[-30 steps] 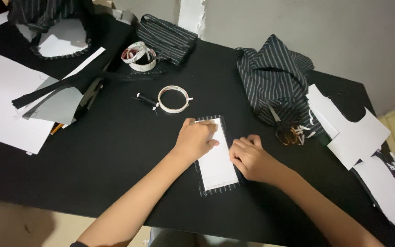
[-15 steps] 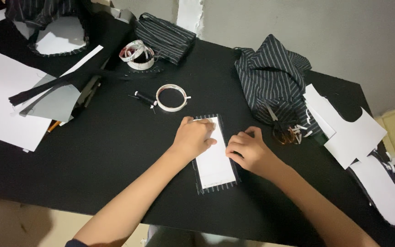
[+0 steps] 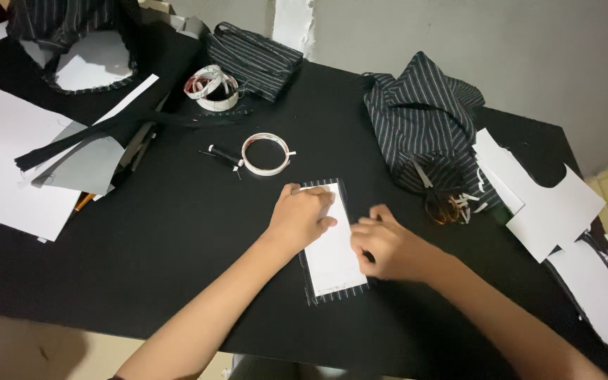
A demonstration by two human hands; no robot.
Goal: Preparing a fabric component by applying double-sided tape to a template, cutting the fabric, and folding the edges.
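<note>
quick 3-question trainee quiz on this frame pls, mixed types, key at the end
1. True or false: the left hand rests flat on the white paper rectangle.
2. What lies under that paper rectangle? A) a grey card B) a piece of striped fabric C) a roll of tape
3. Fill in: the scissors lie on the heap of ______ cloth at the right hand side of the black table.

Key
1. True: the palm presses the paper's upper part.
2. B: striped edges show around the paper.
3. Striped: dark cloth with thin pale stripes.
</note>
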